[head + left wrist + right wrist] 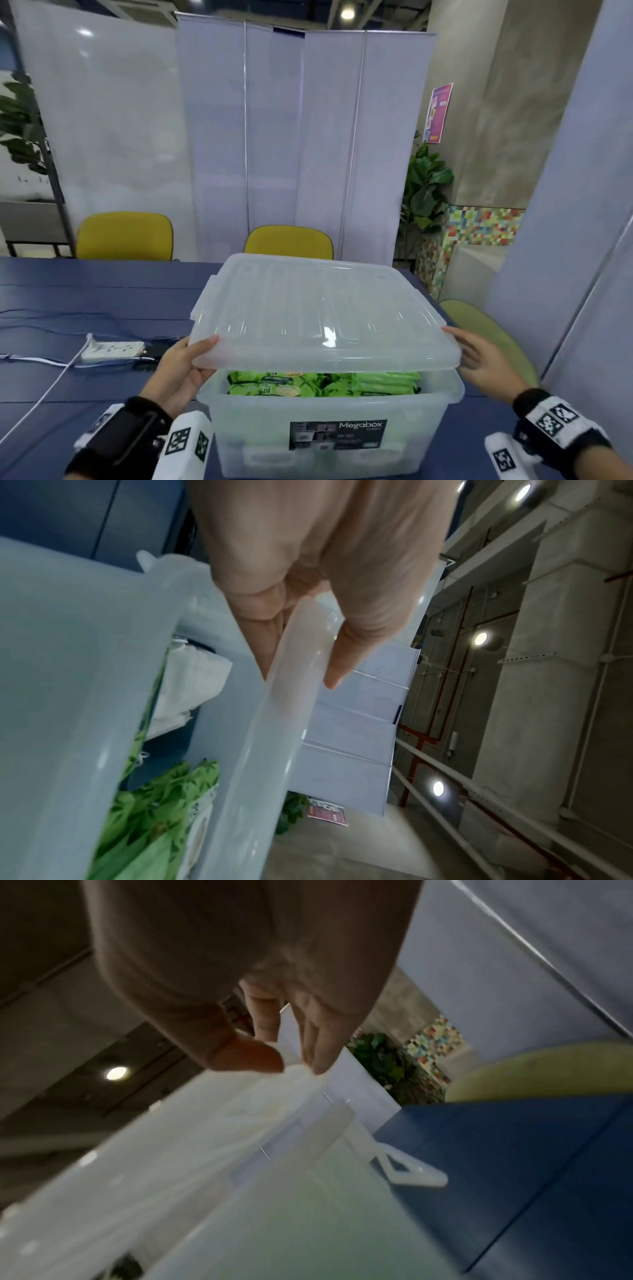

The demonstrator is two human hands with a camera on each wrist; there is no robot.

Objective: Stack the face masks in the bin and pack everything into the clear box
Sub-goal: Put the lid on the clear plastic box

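Note:
The clear box (308, 455) with a Megabox label stands on the blue table (102, 291) right in front of me. Green packets (322, 382) fill it up to the rim. Its clear lid (318, 308) hangs tilted over the opening, with the near edge raised. My left hand (191, 356) pinches the near left corner, thumb on top and fingers beneath. My right hand (472, 353) holds the near right corner, thumb above the edge and fingers beside it. In the left wrist view the lid edge (291, 696) runs between thumb and fingers, over the packets (150, 818) and a white folded thing (192, 685).
A white power strip (113, 350) with cables lies on the table to the left. Two yellow chairs (125, 236) (289, 241) stand behind the table and a green chair (489, 339) at its right. White partitions close off the back. A latch (411, 1175) juts from the box's right side.

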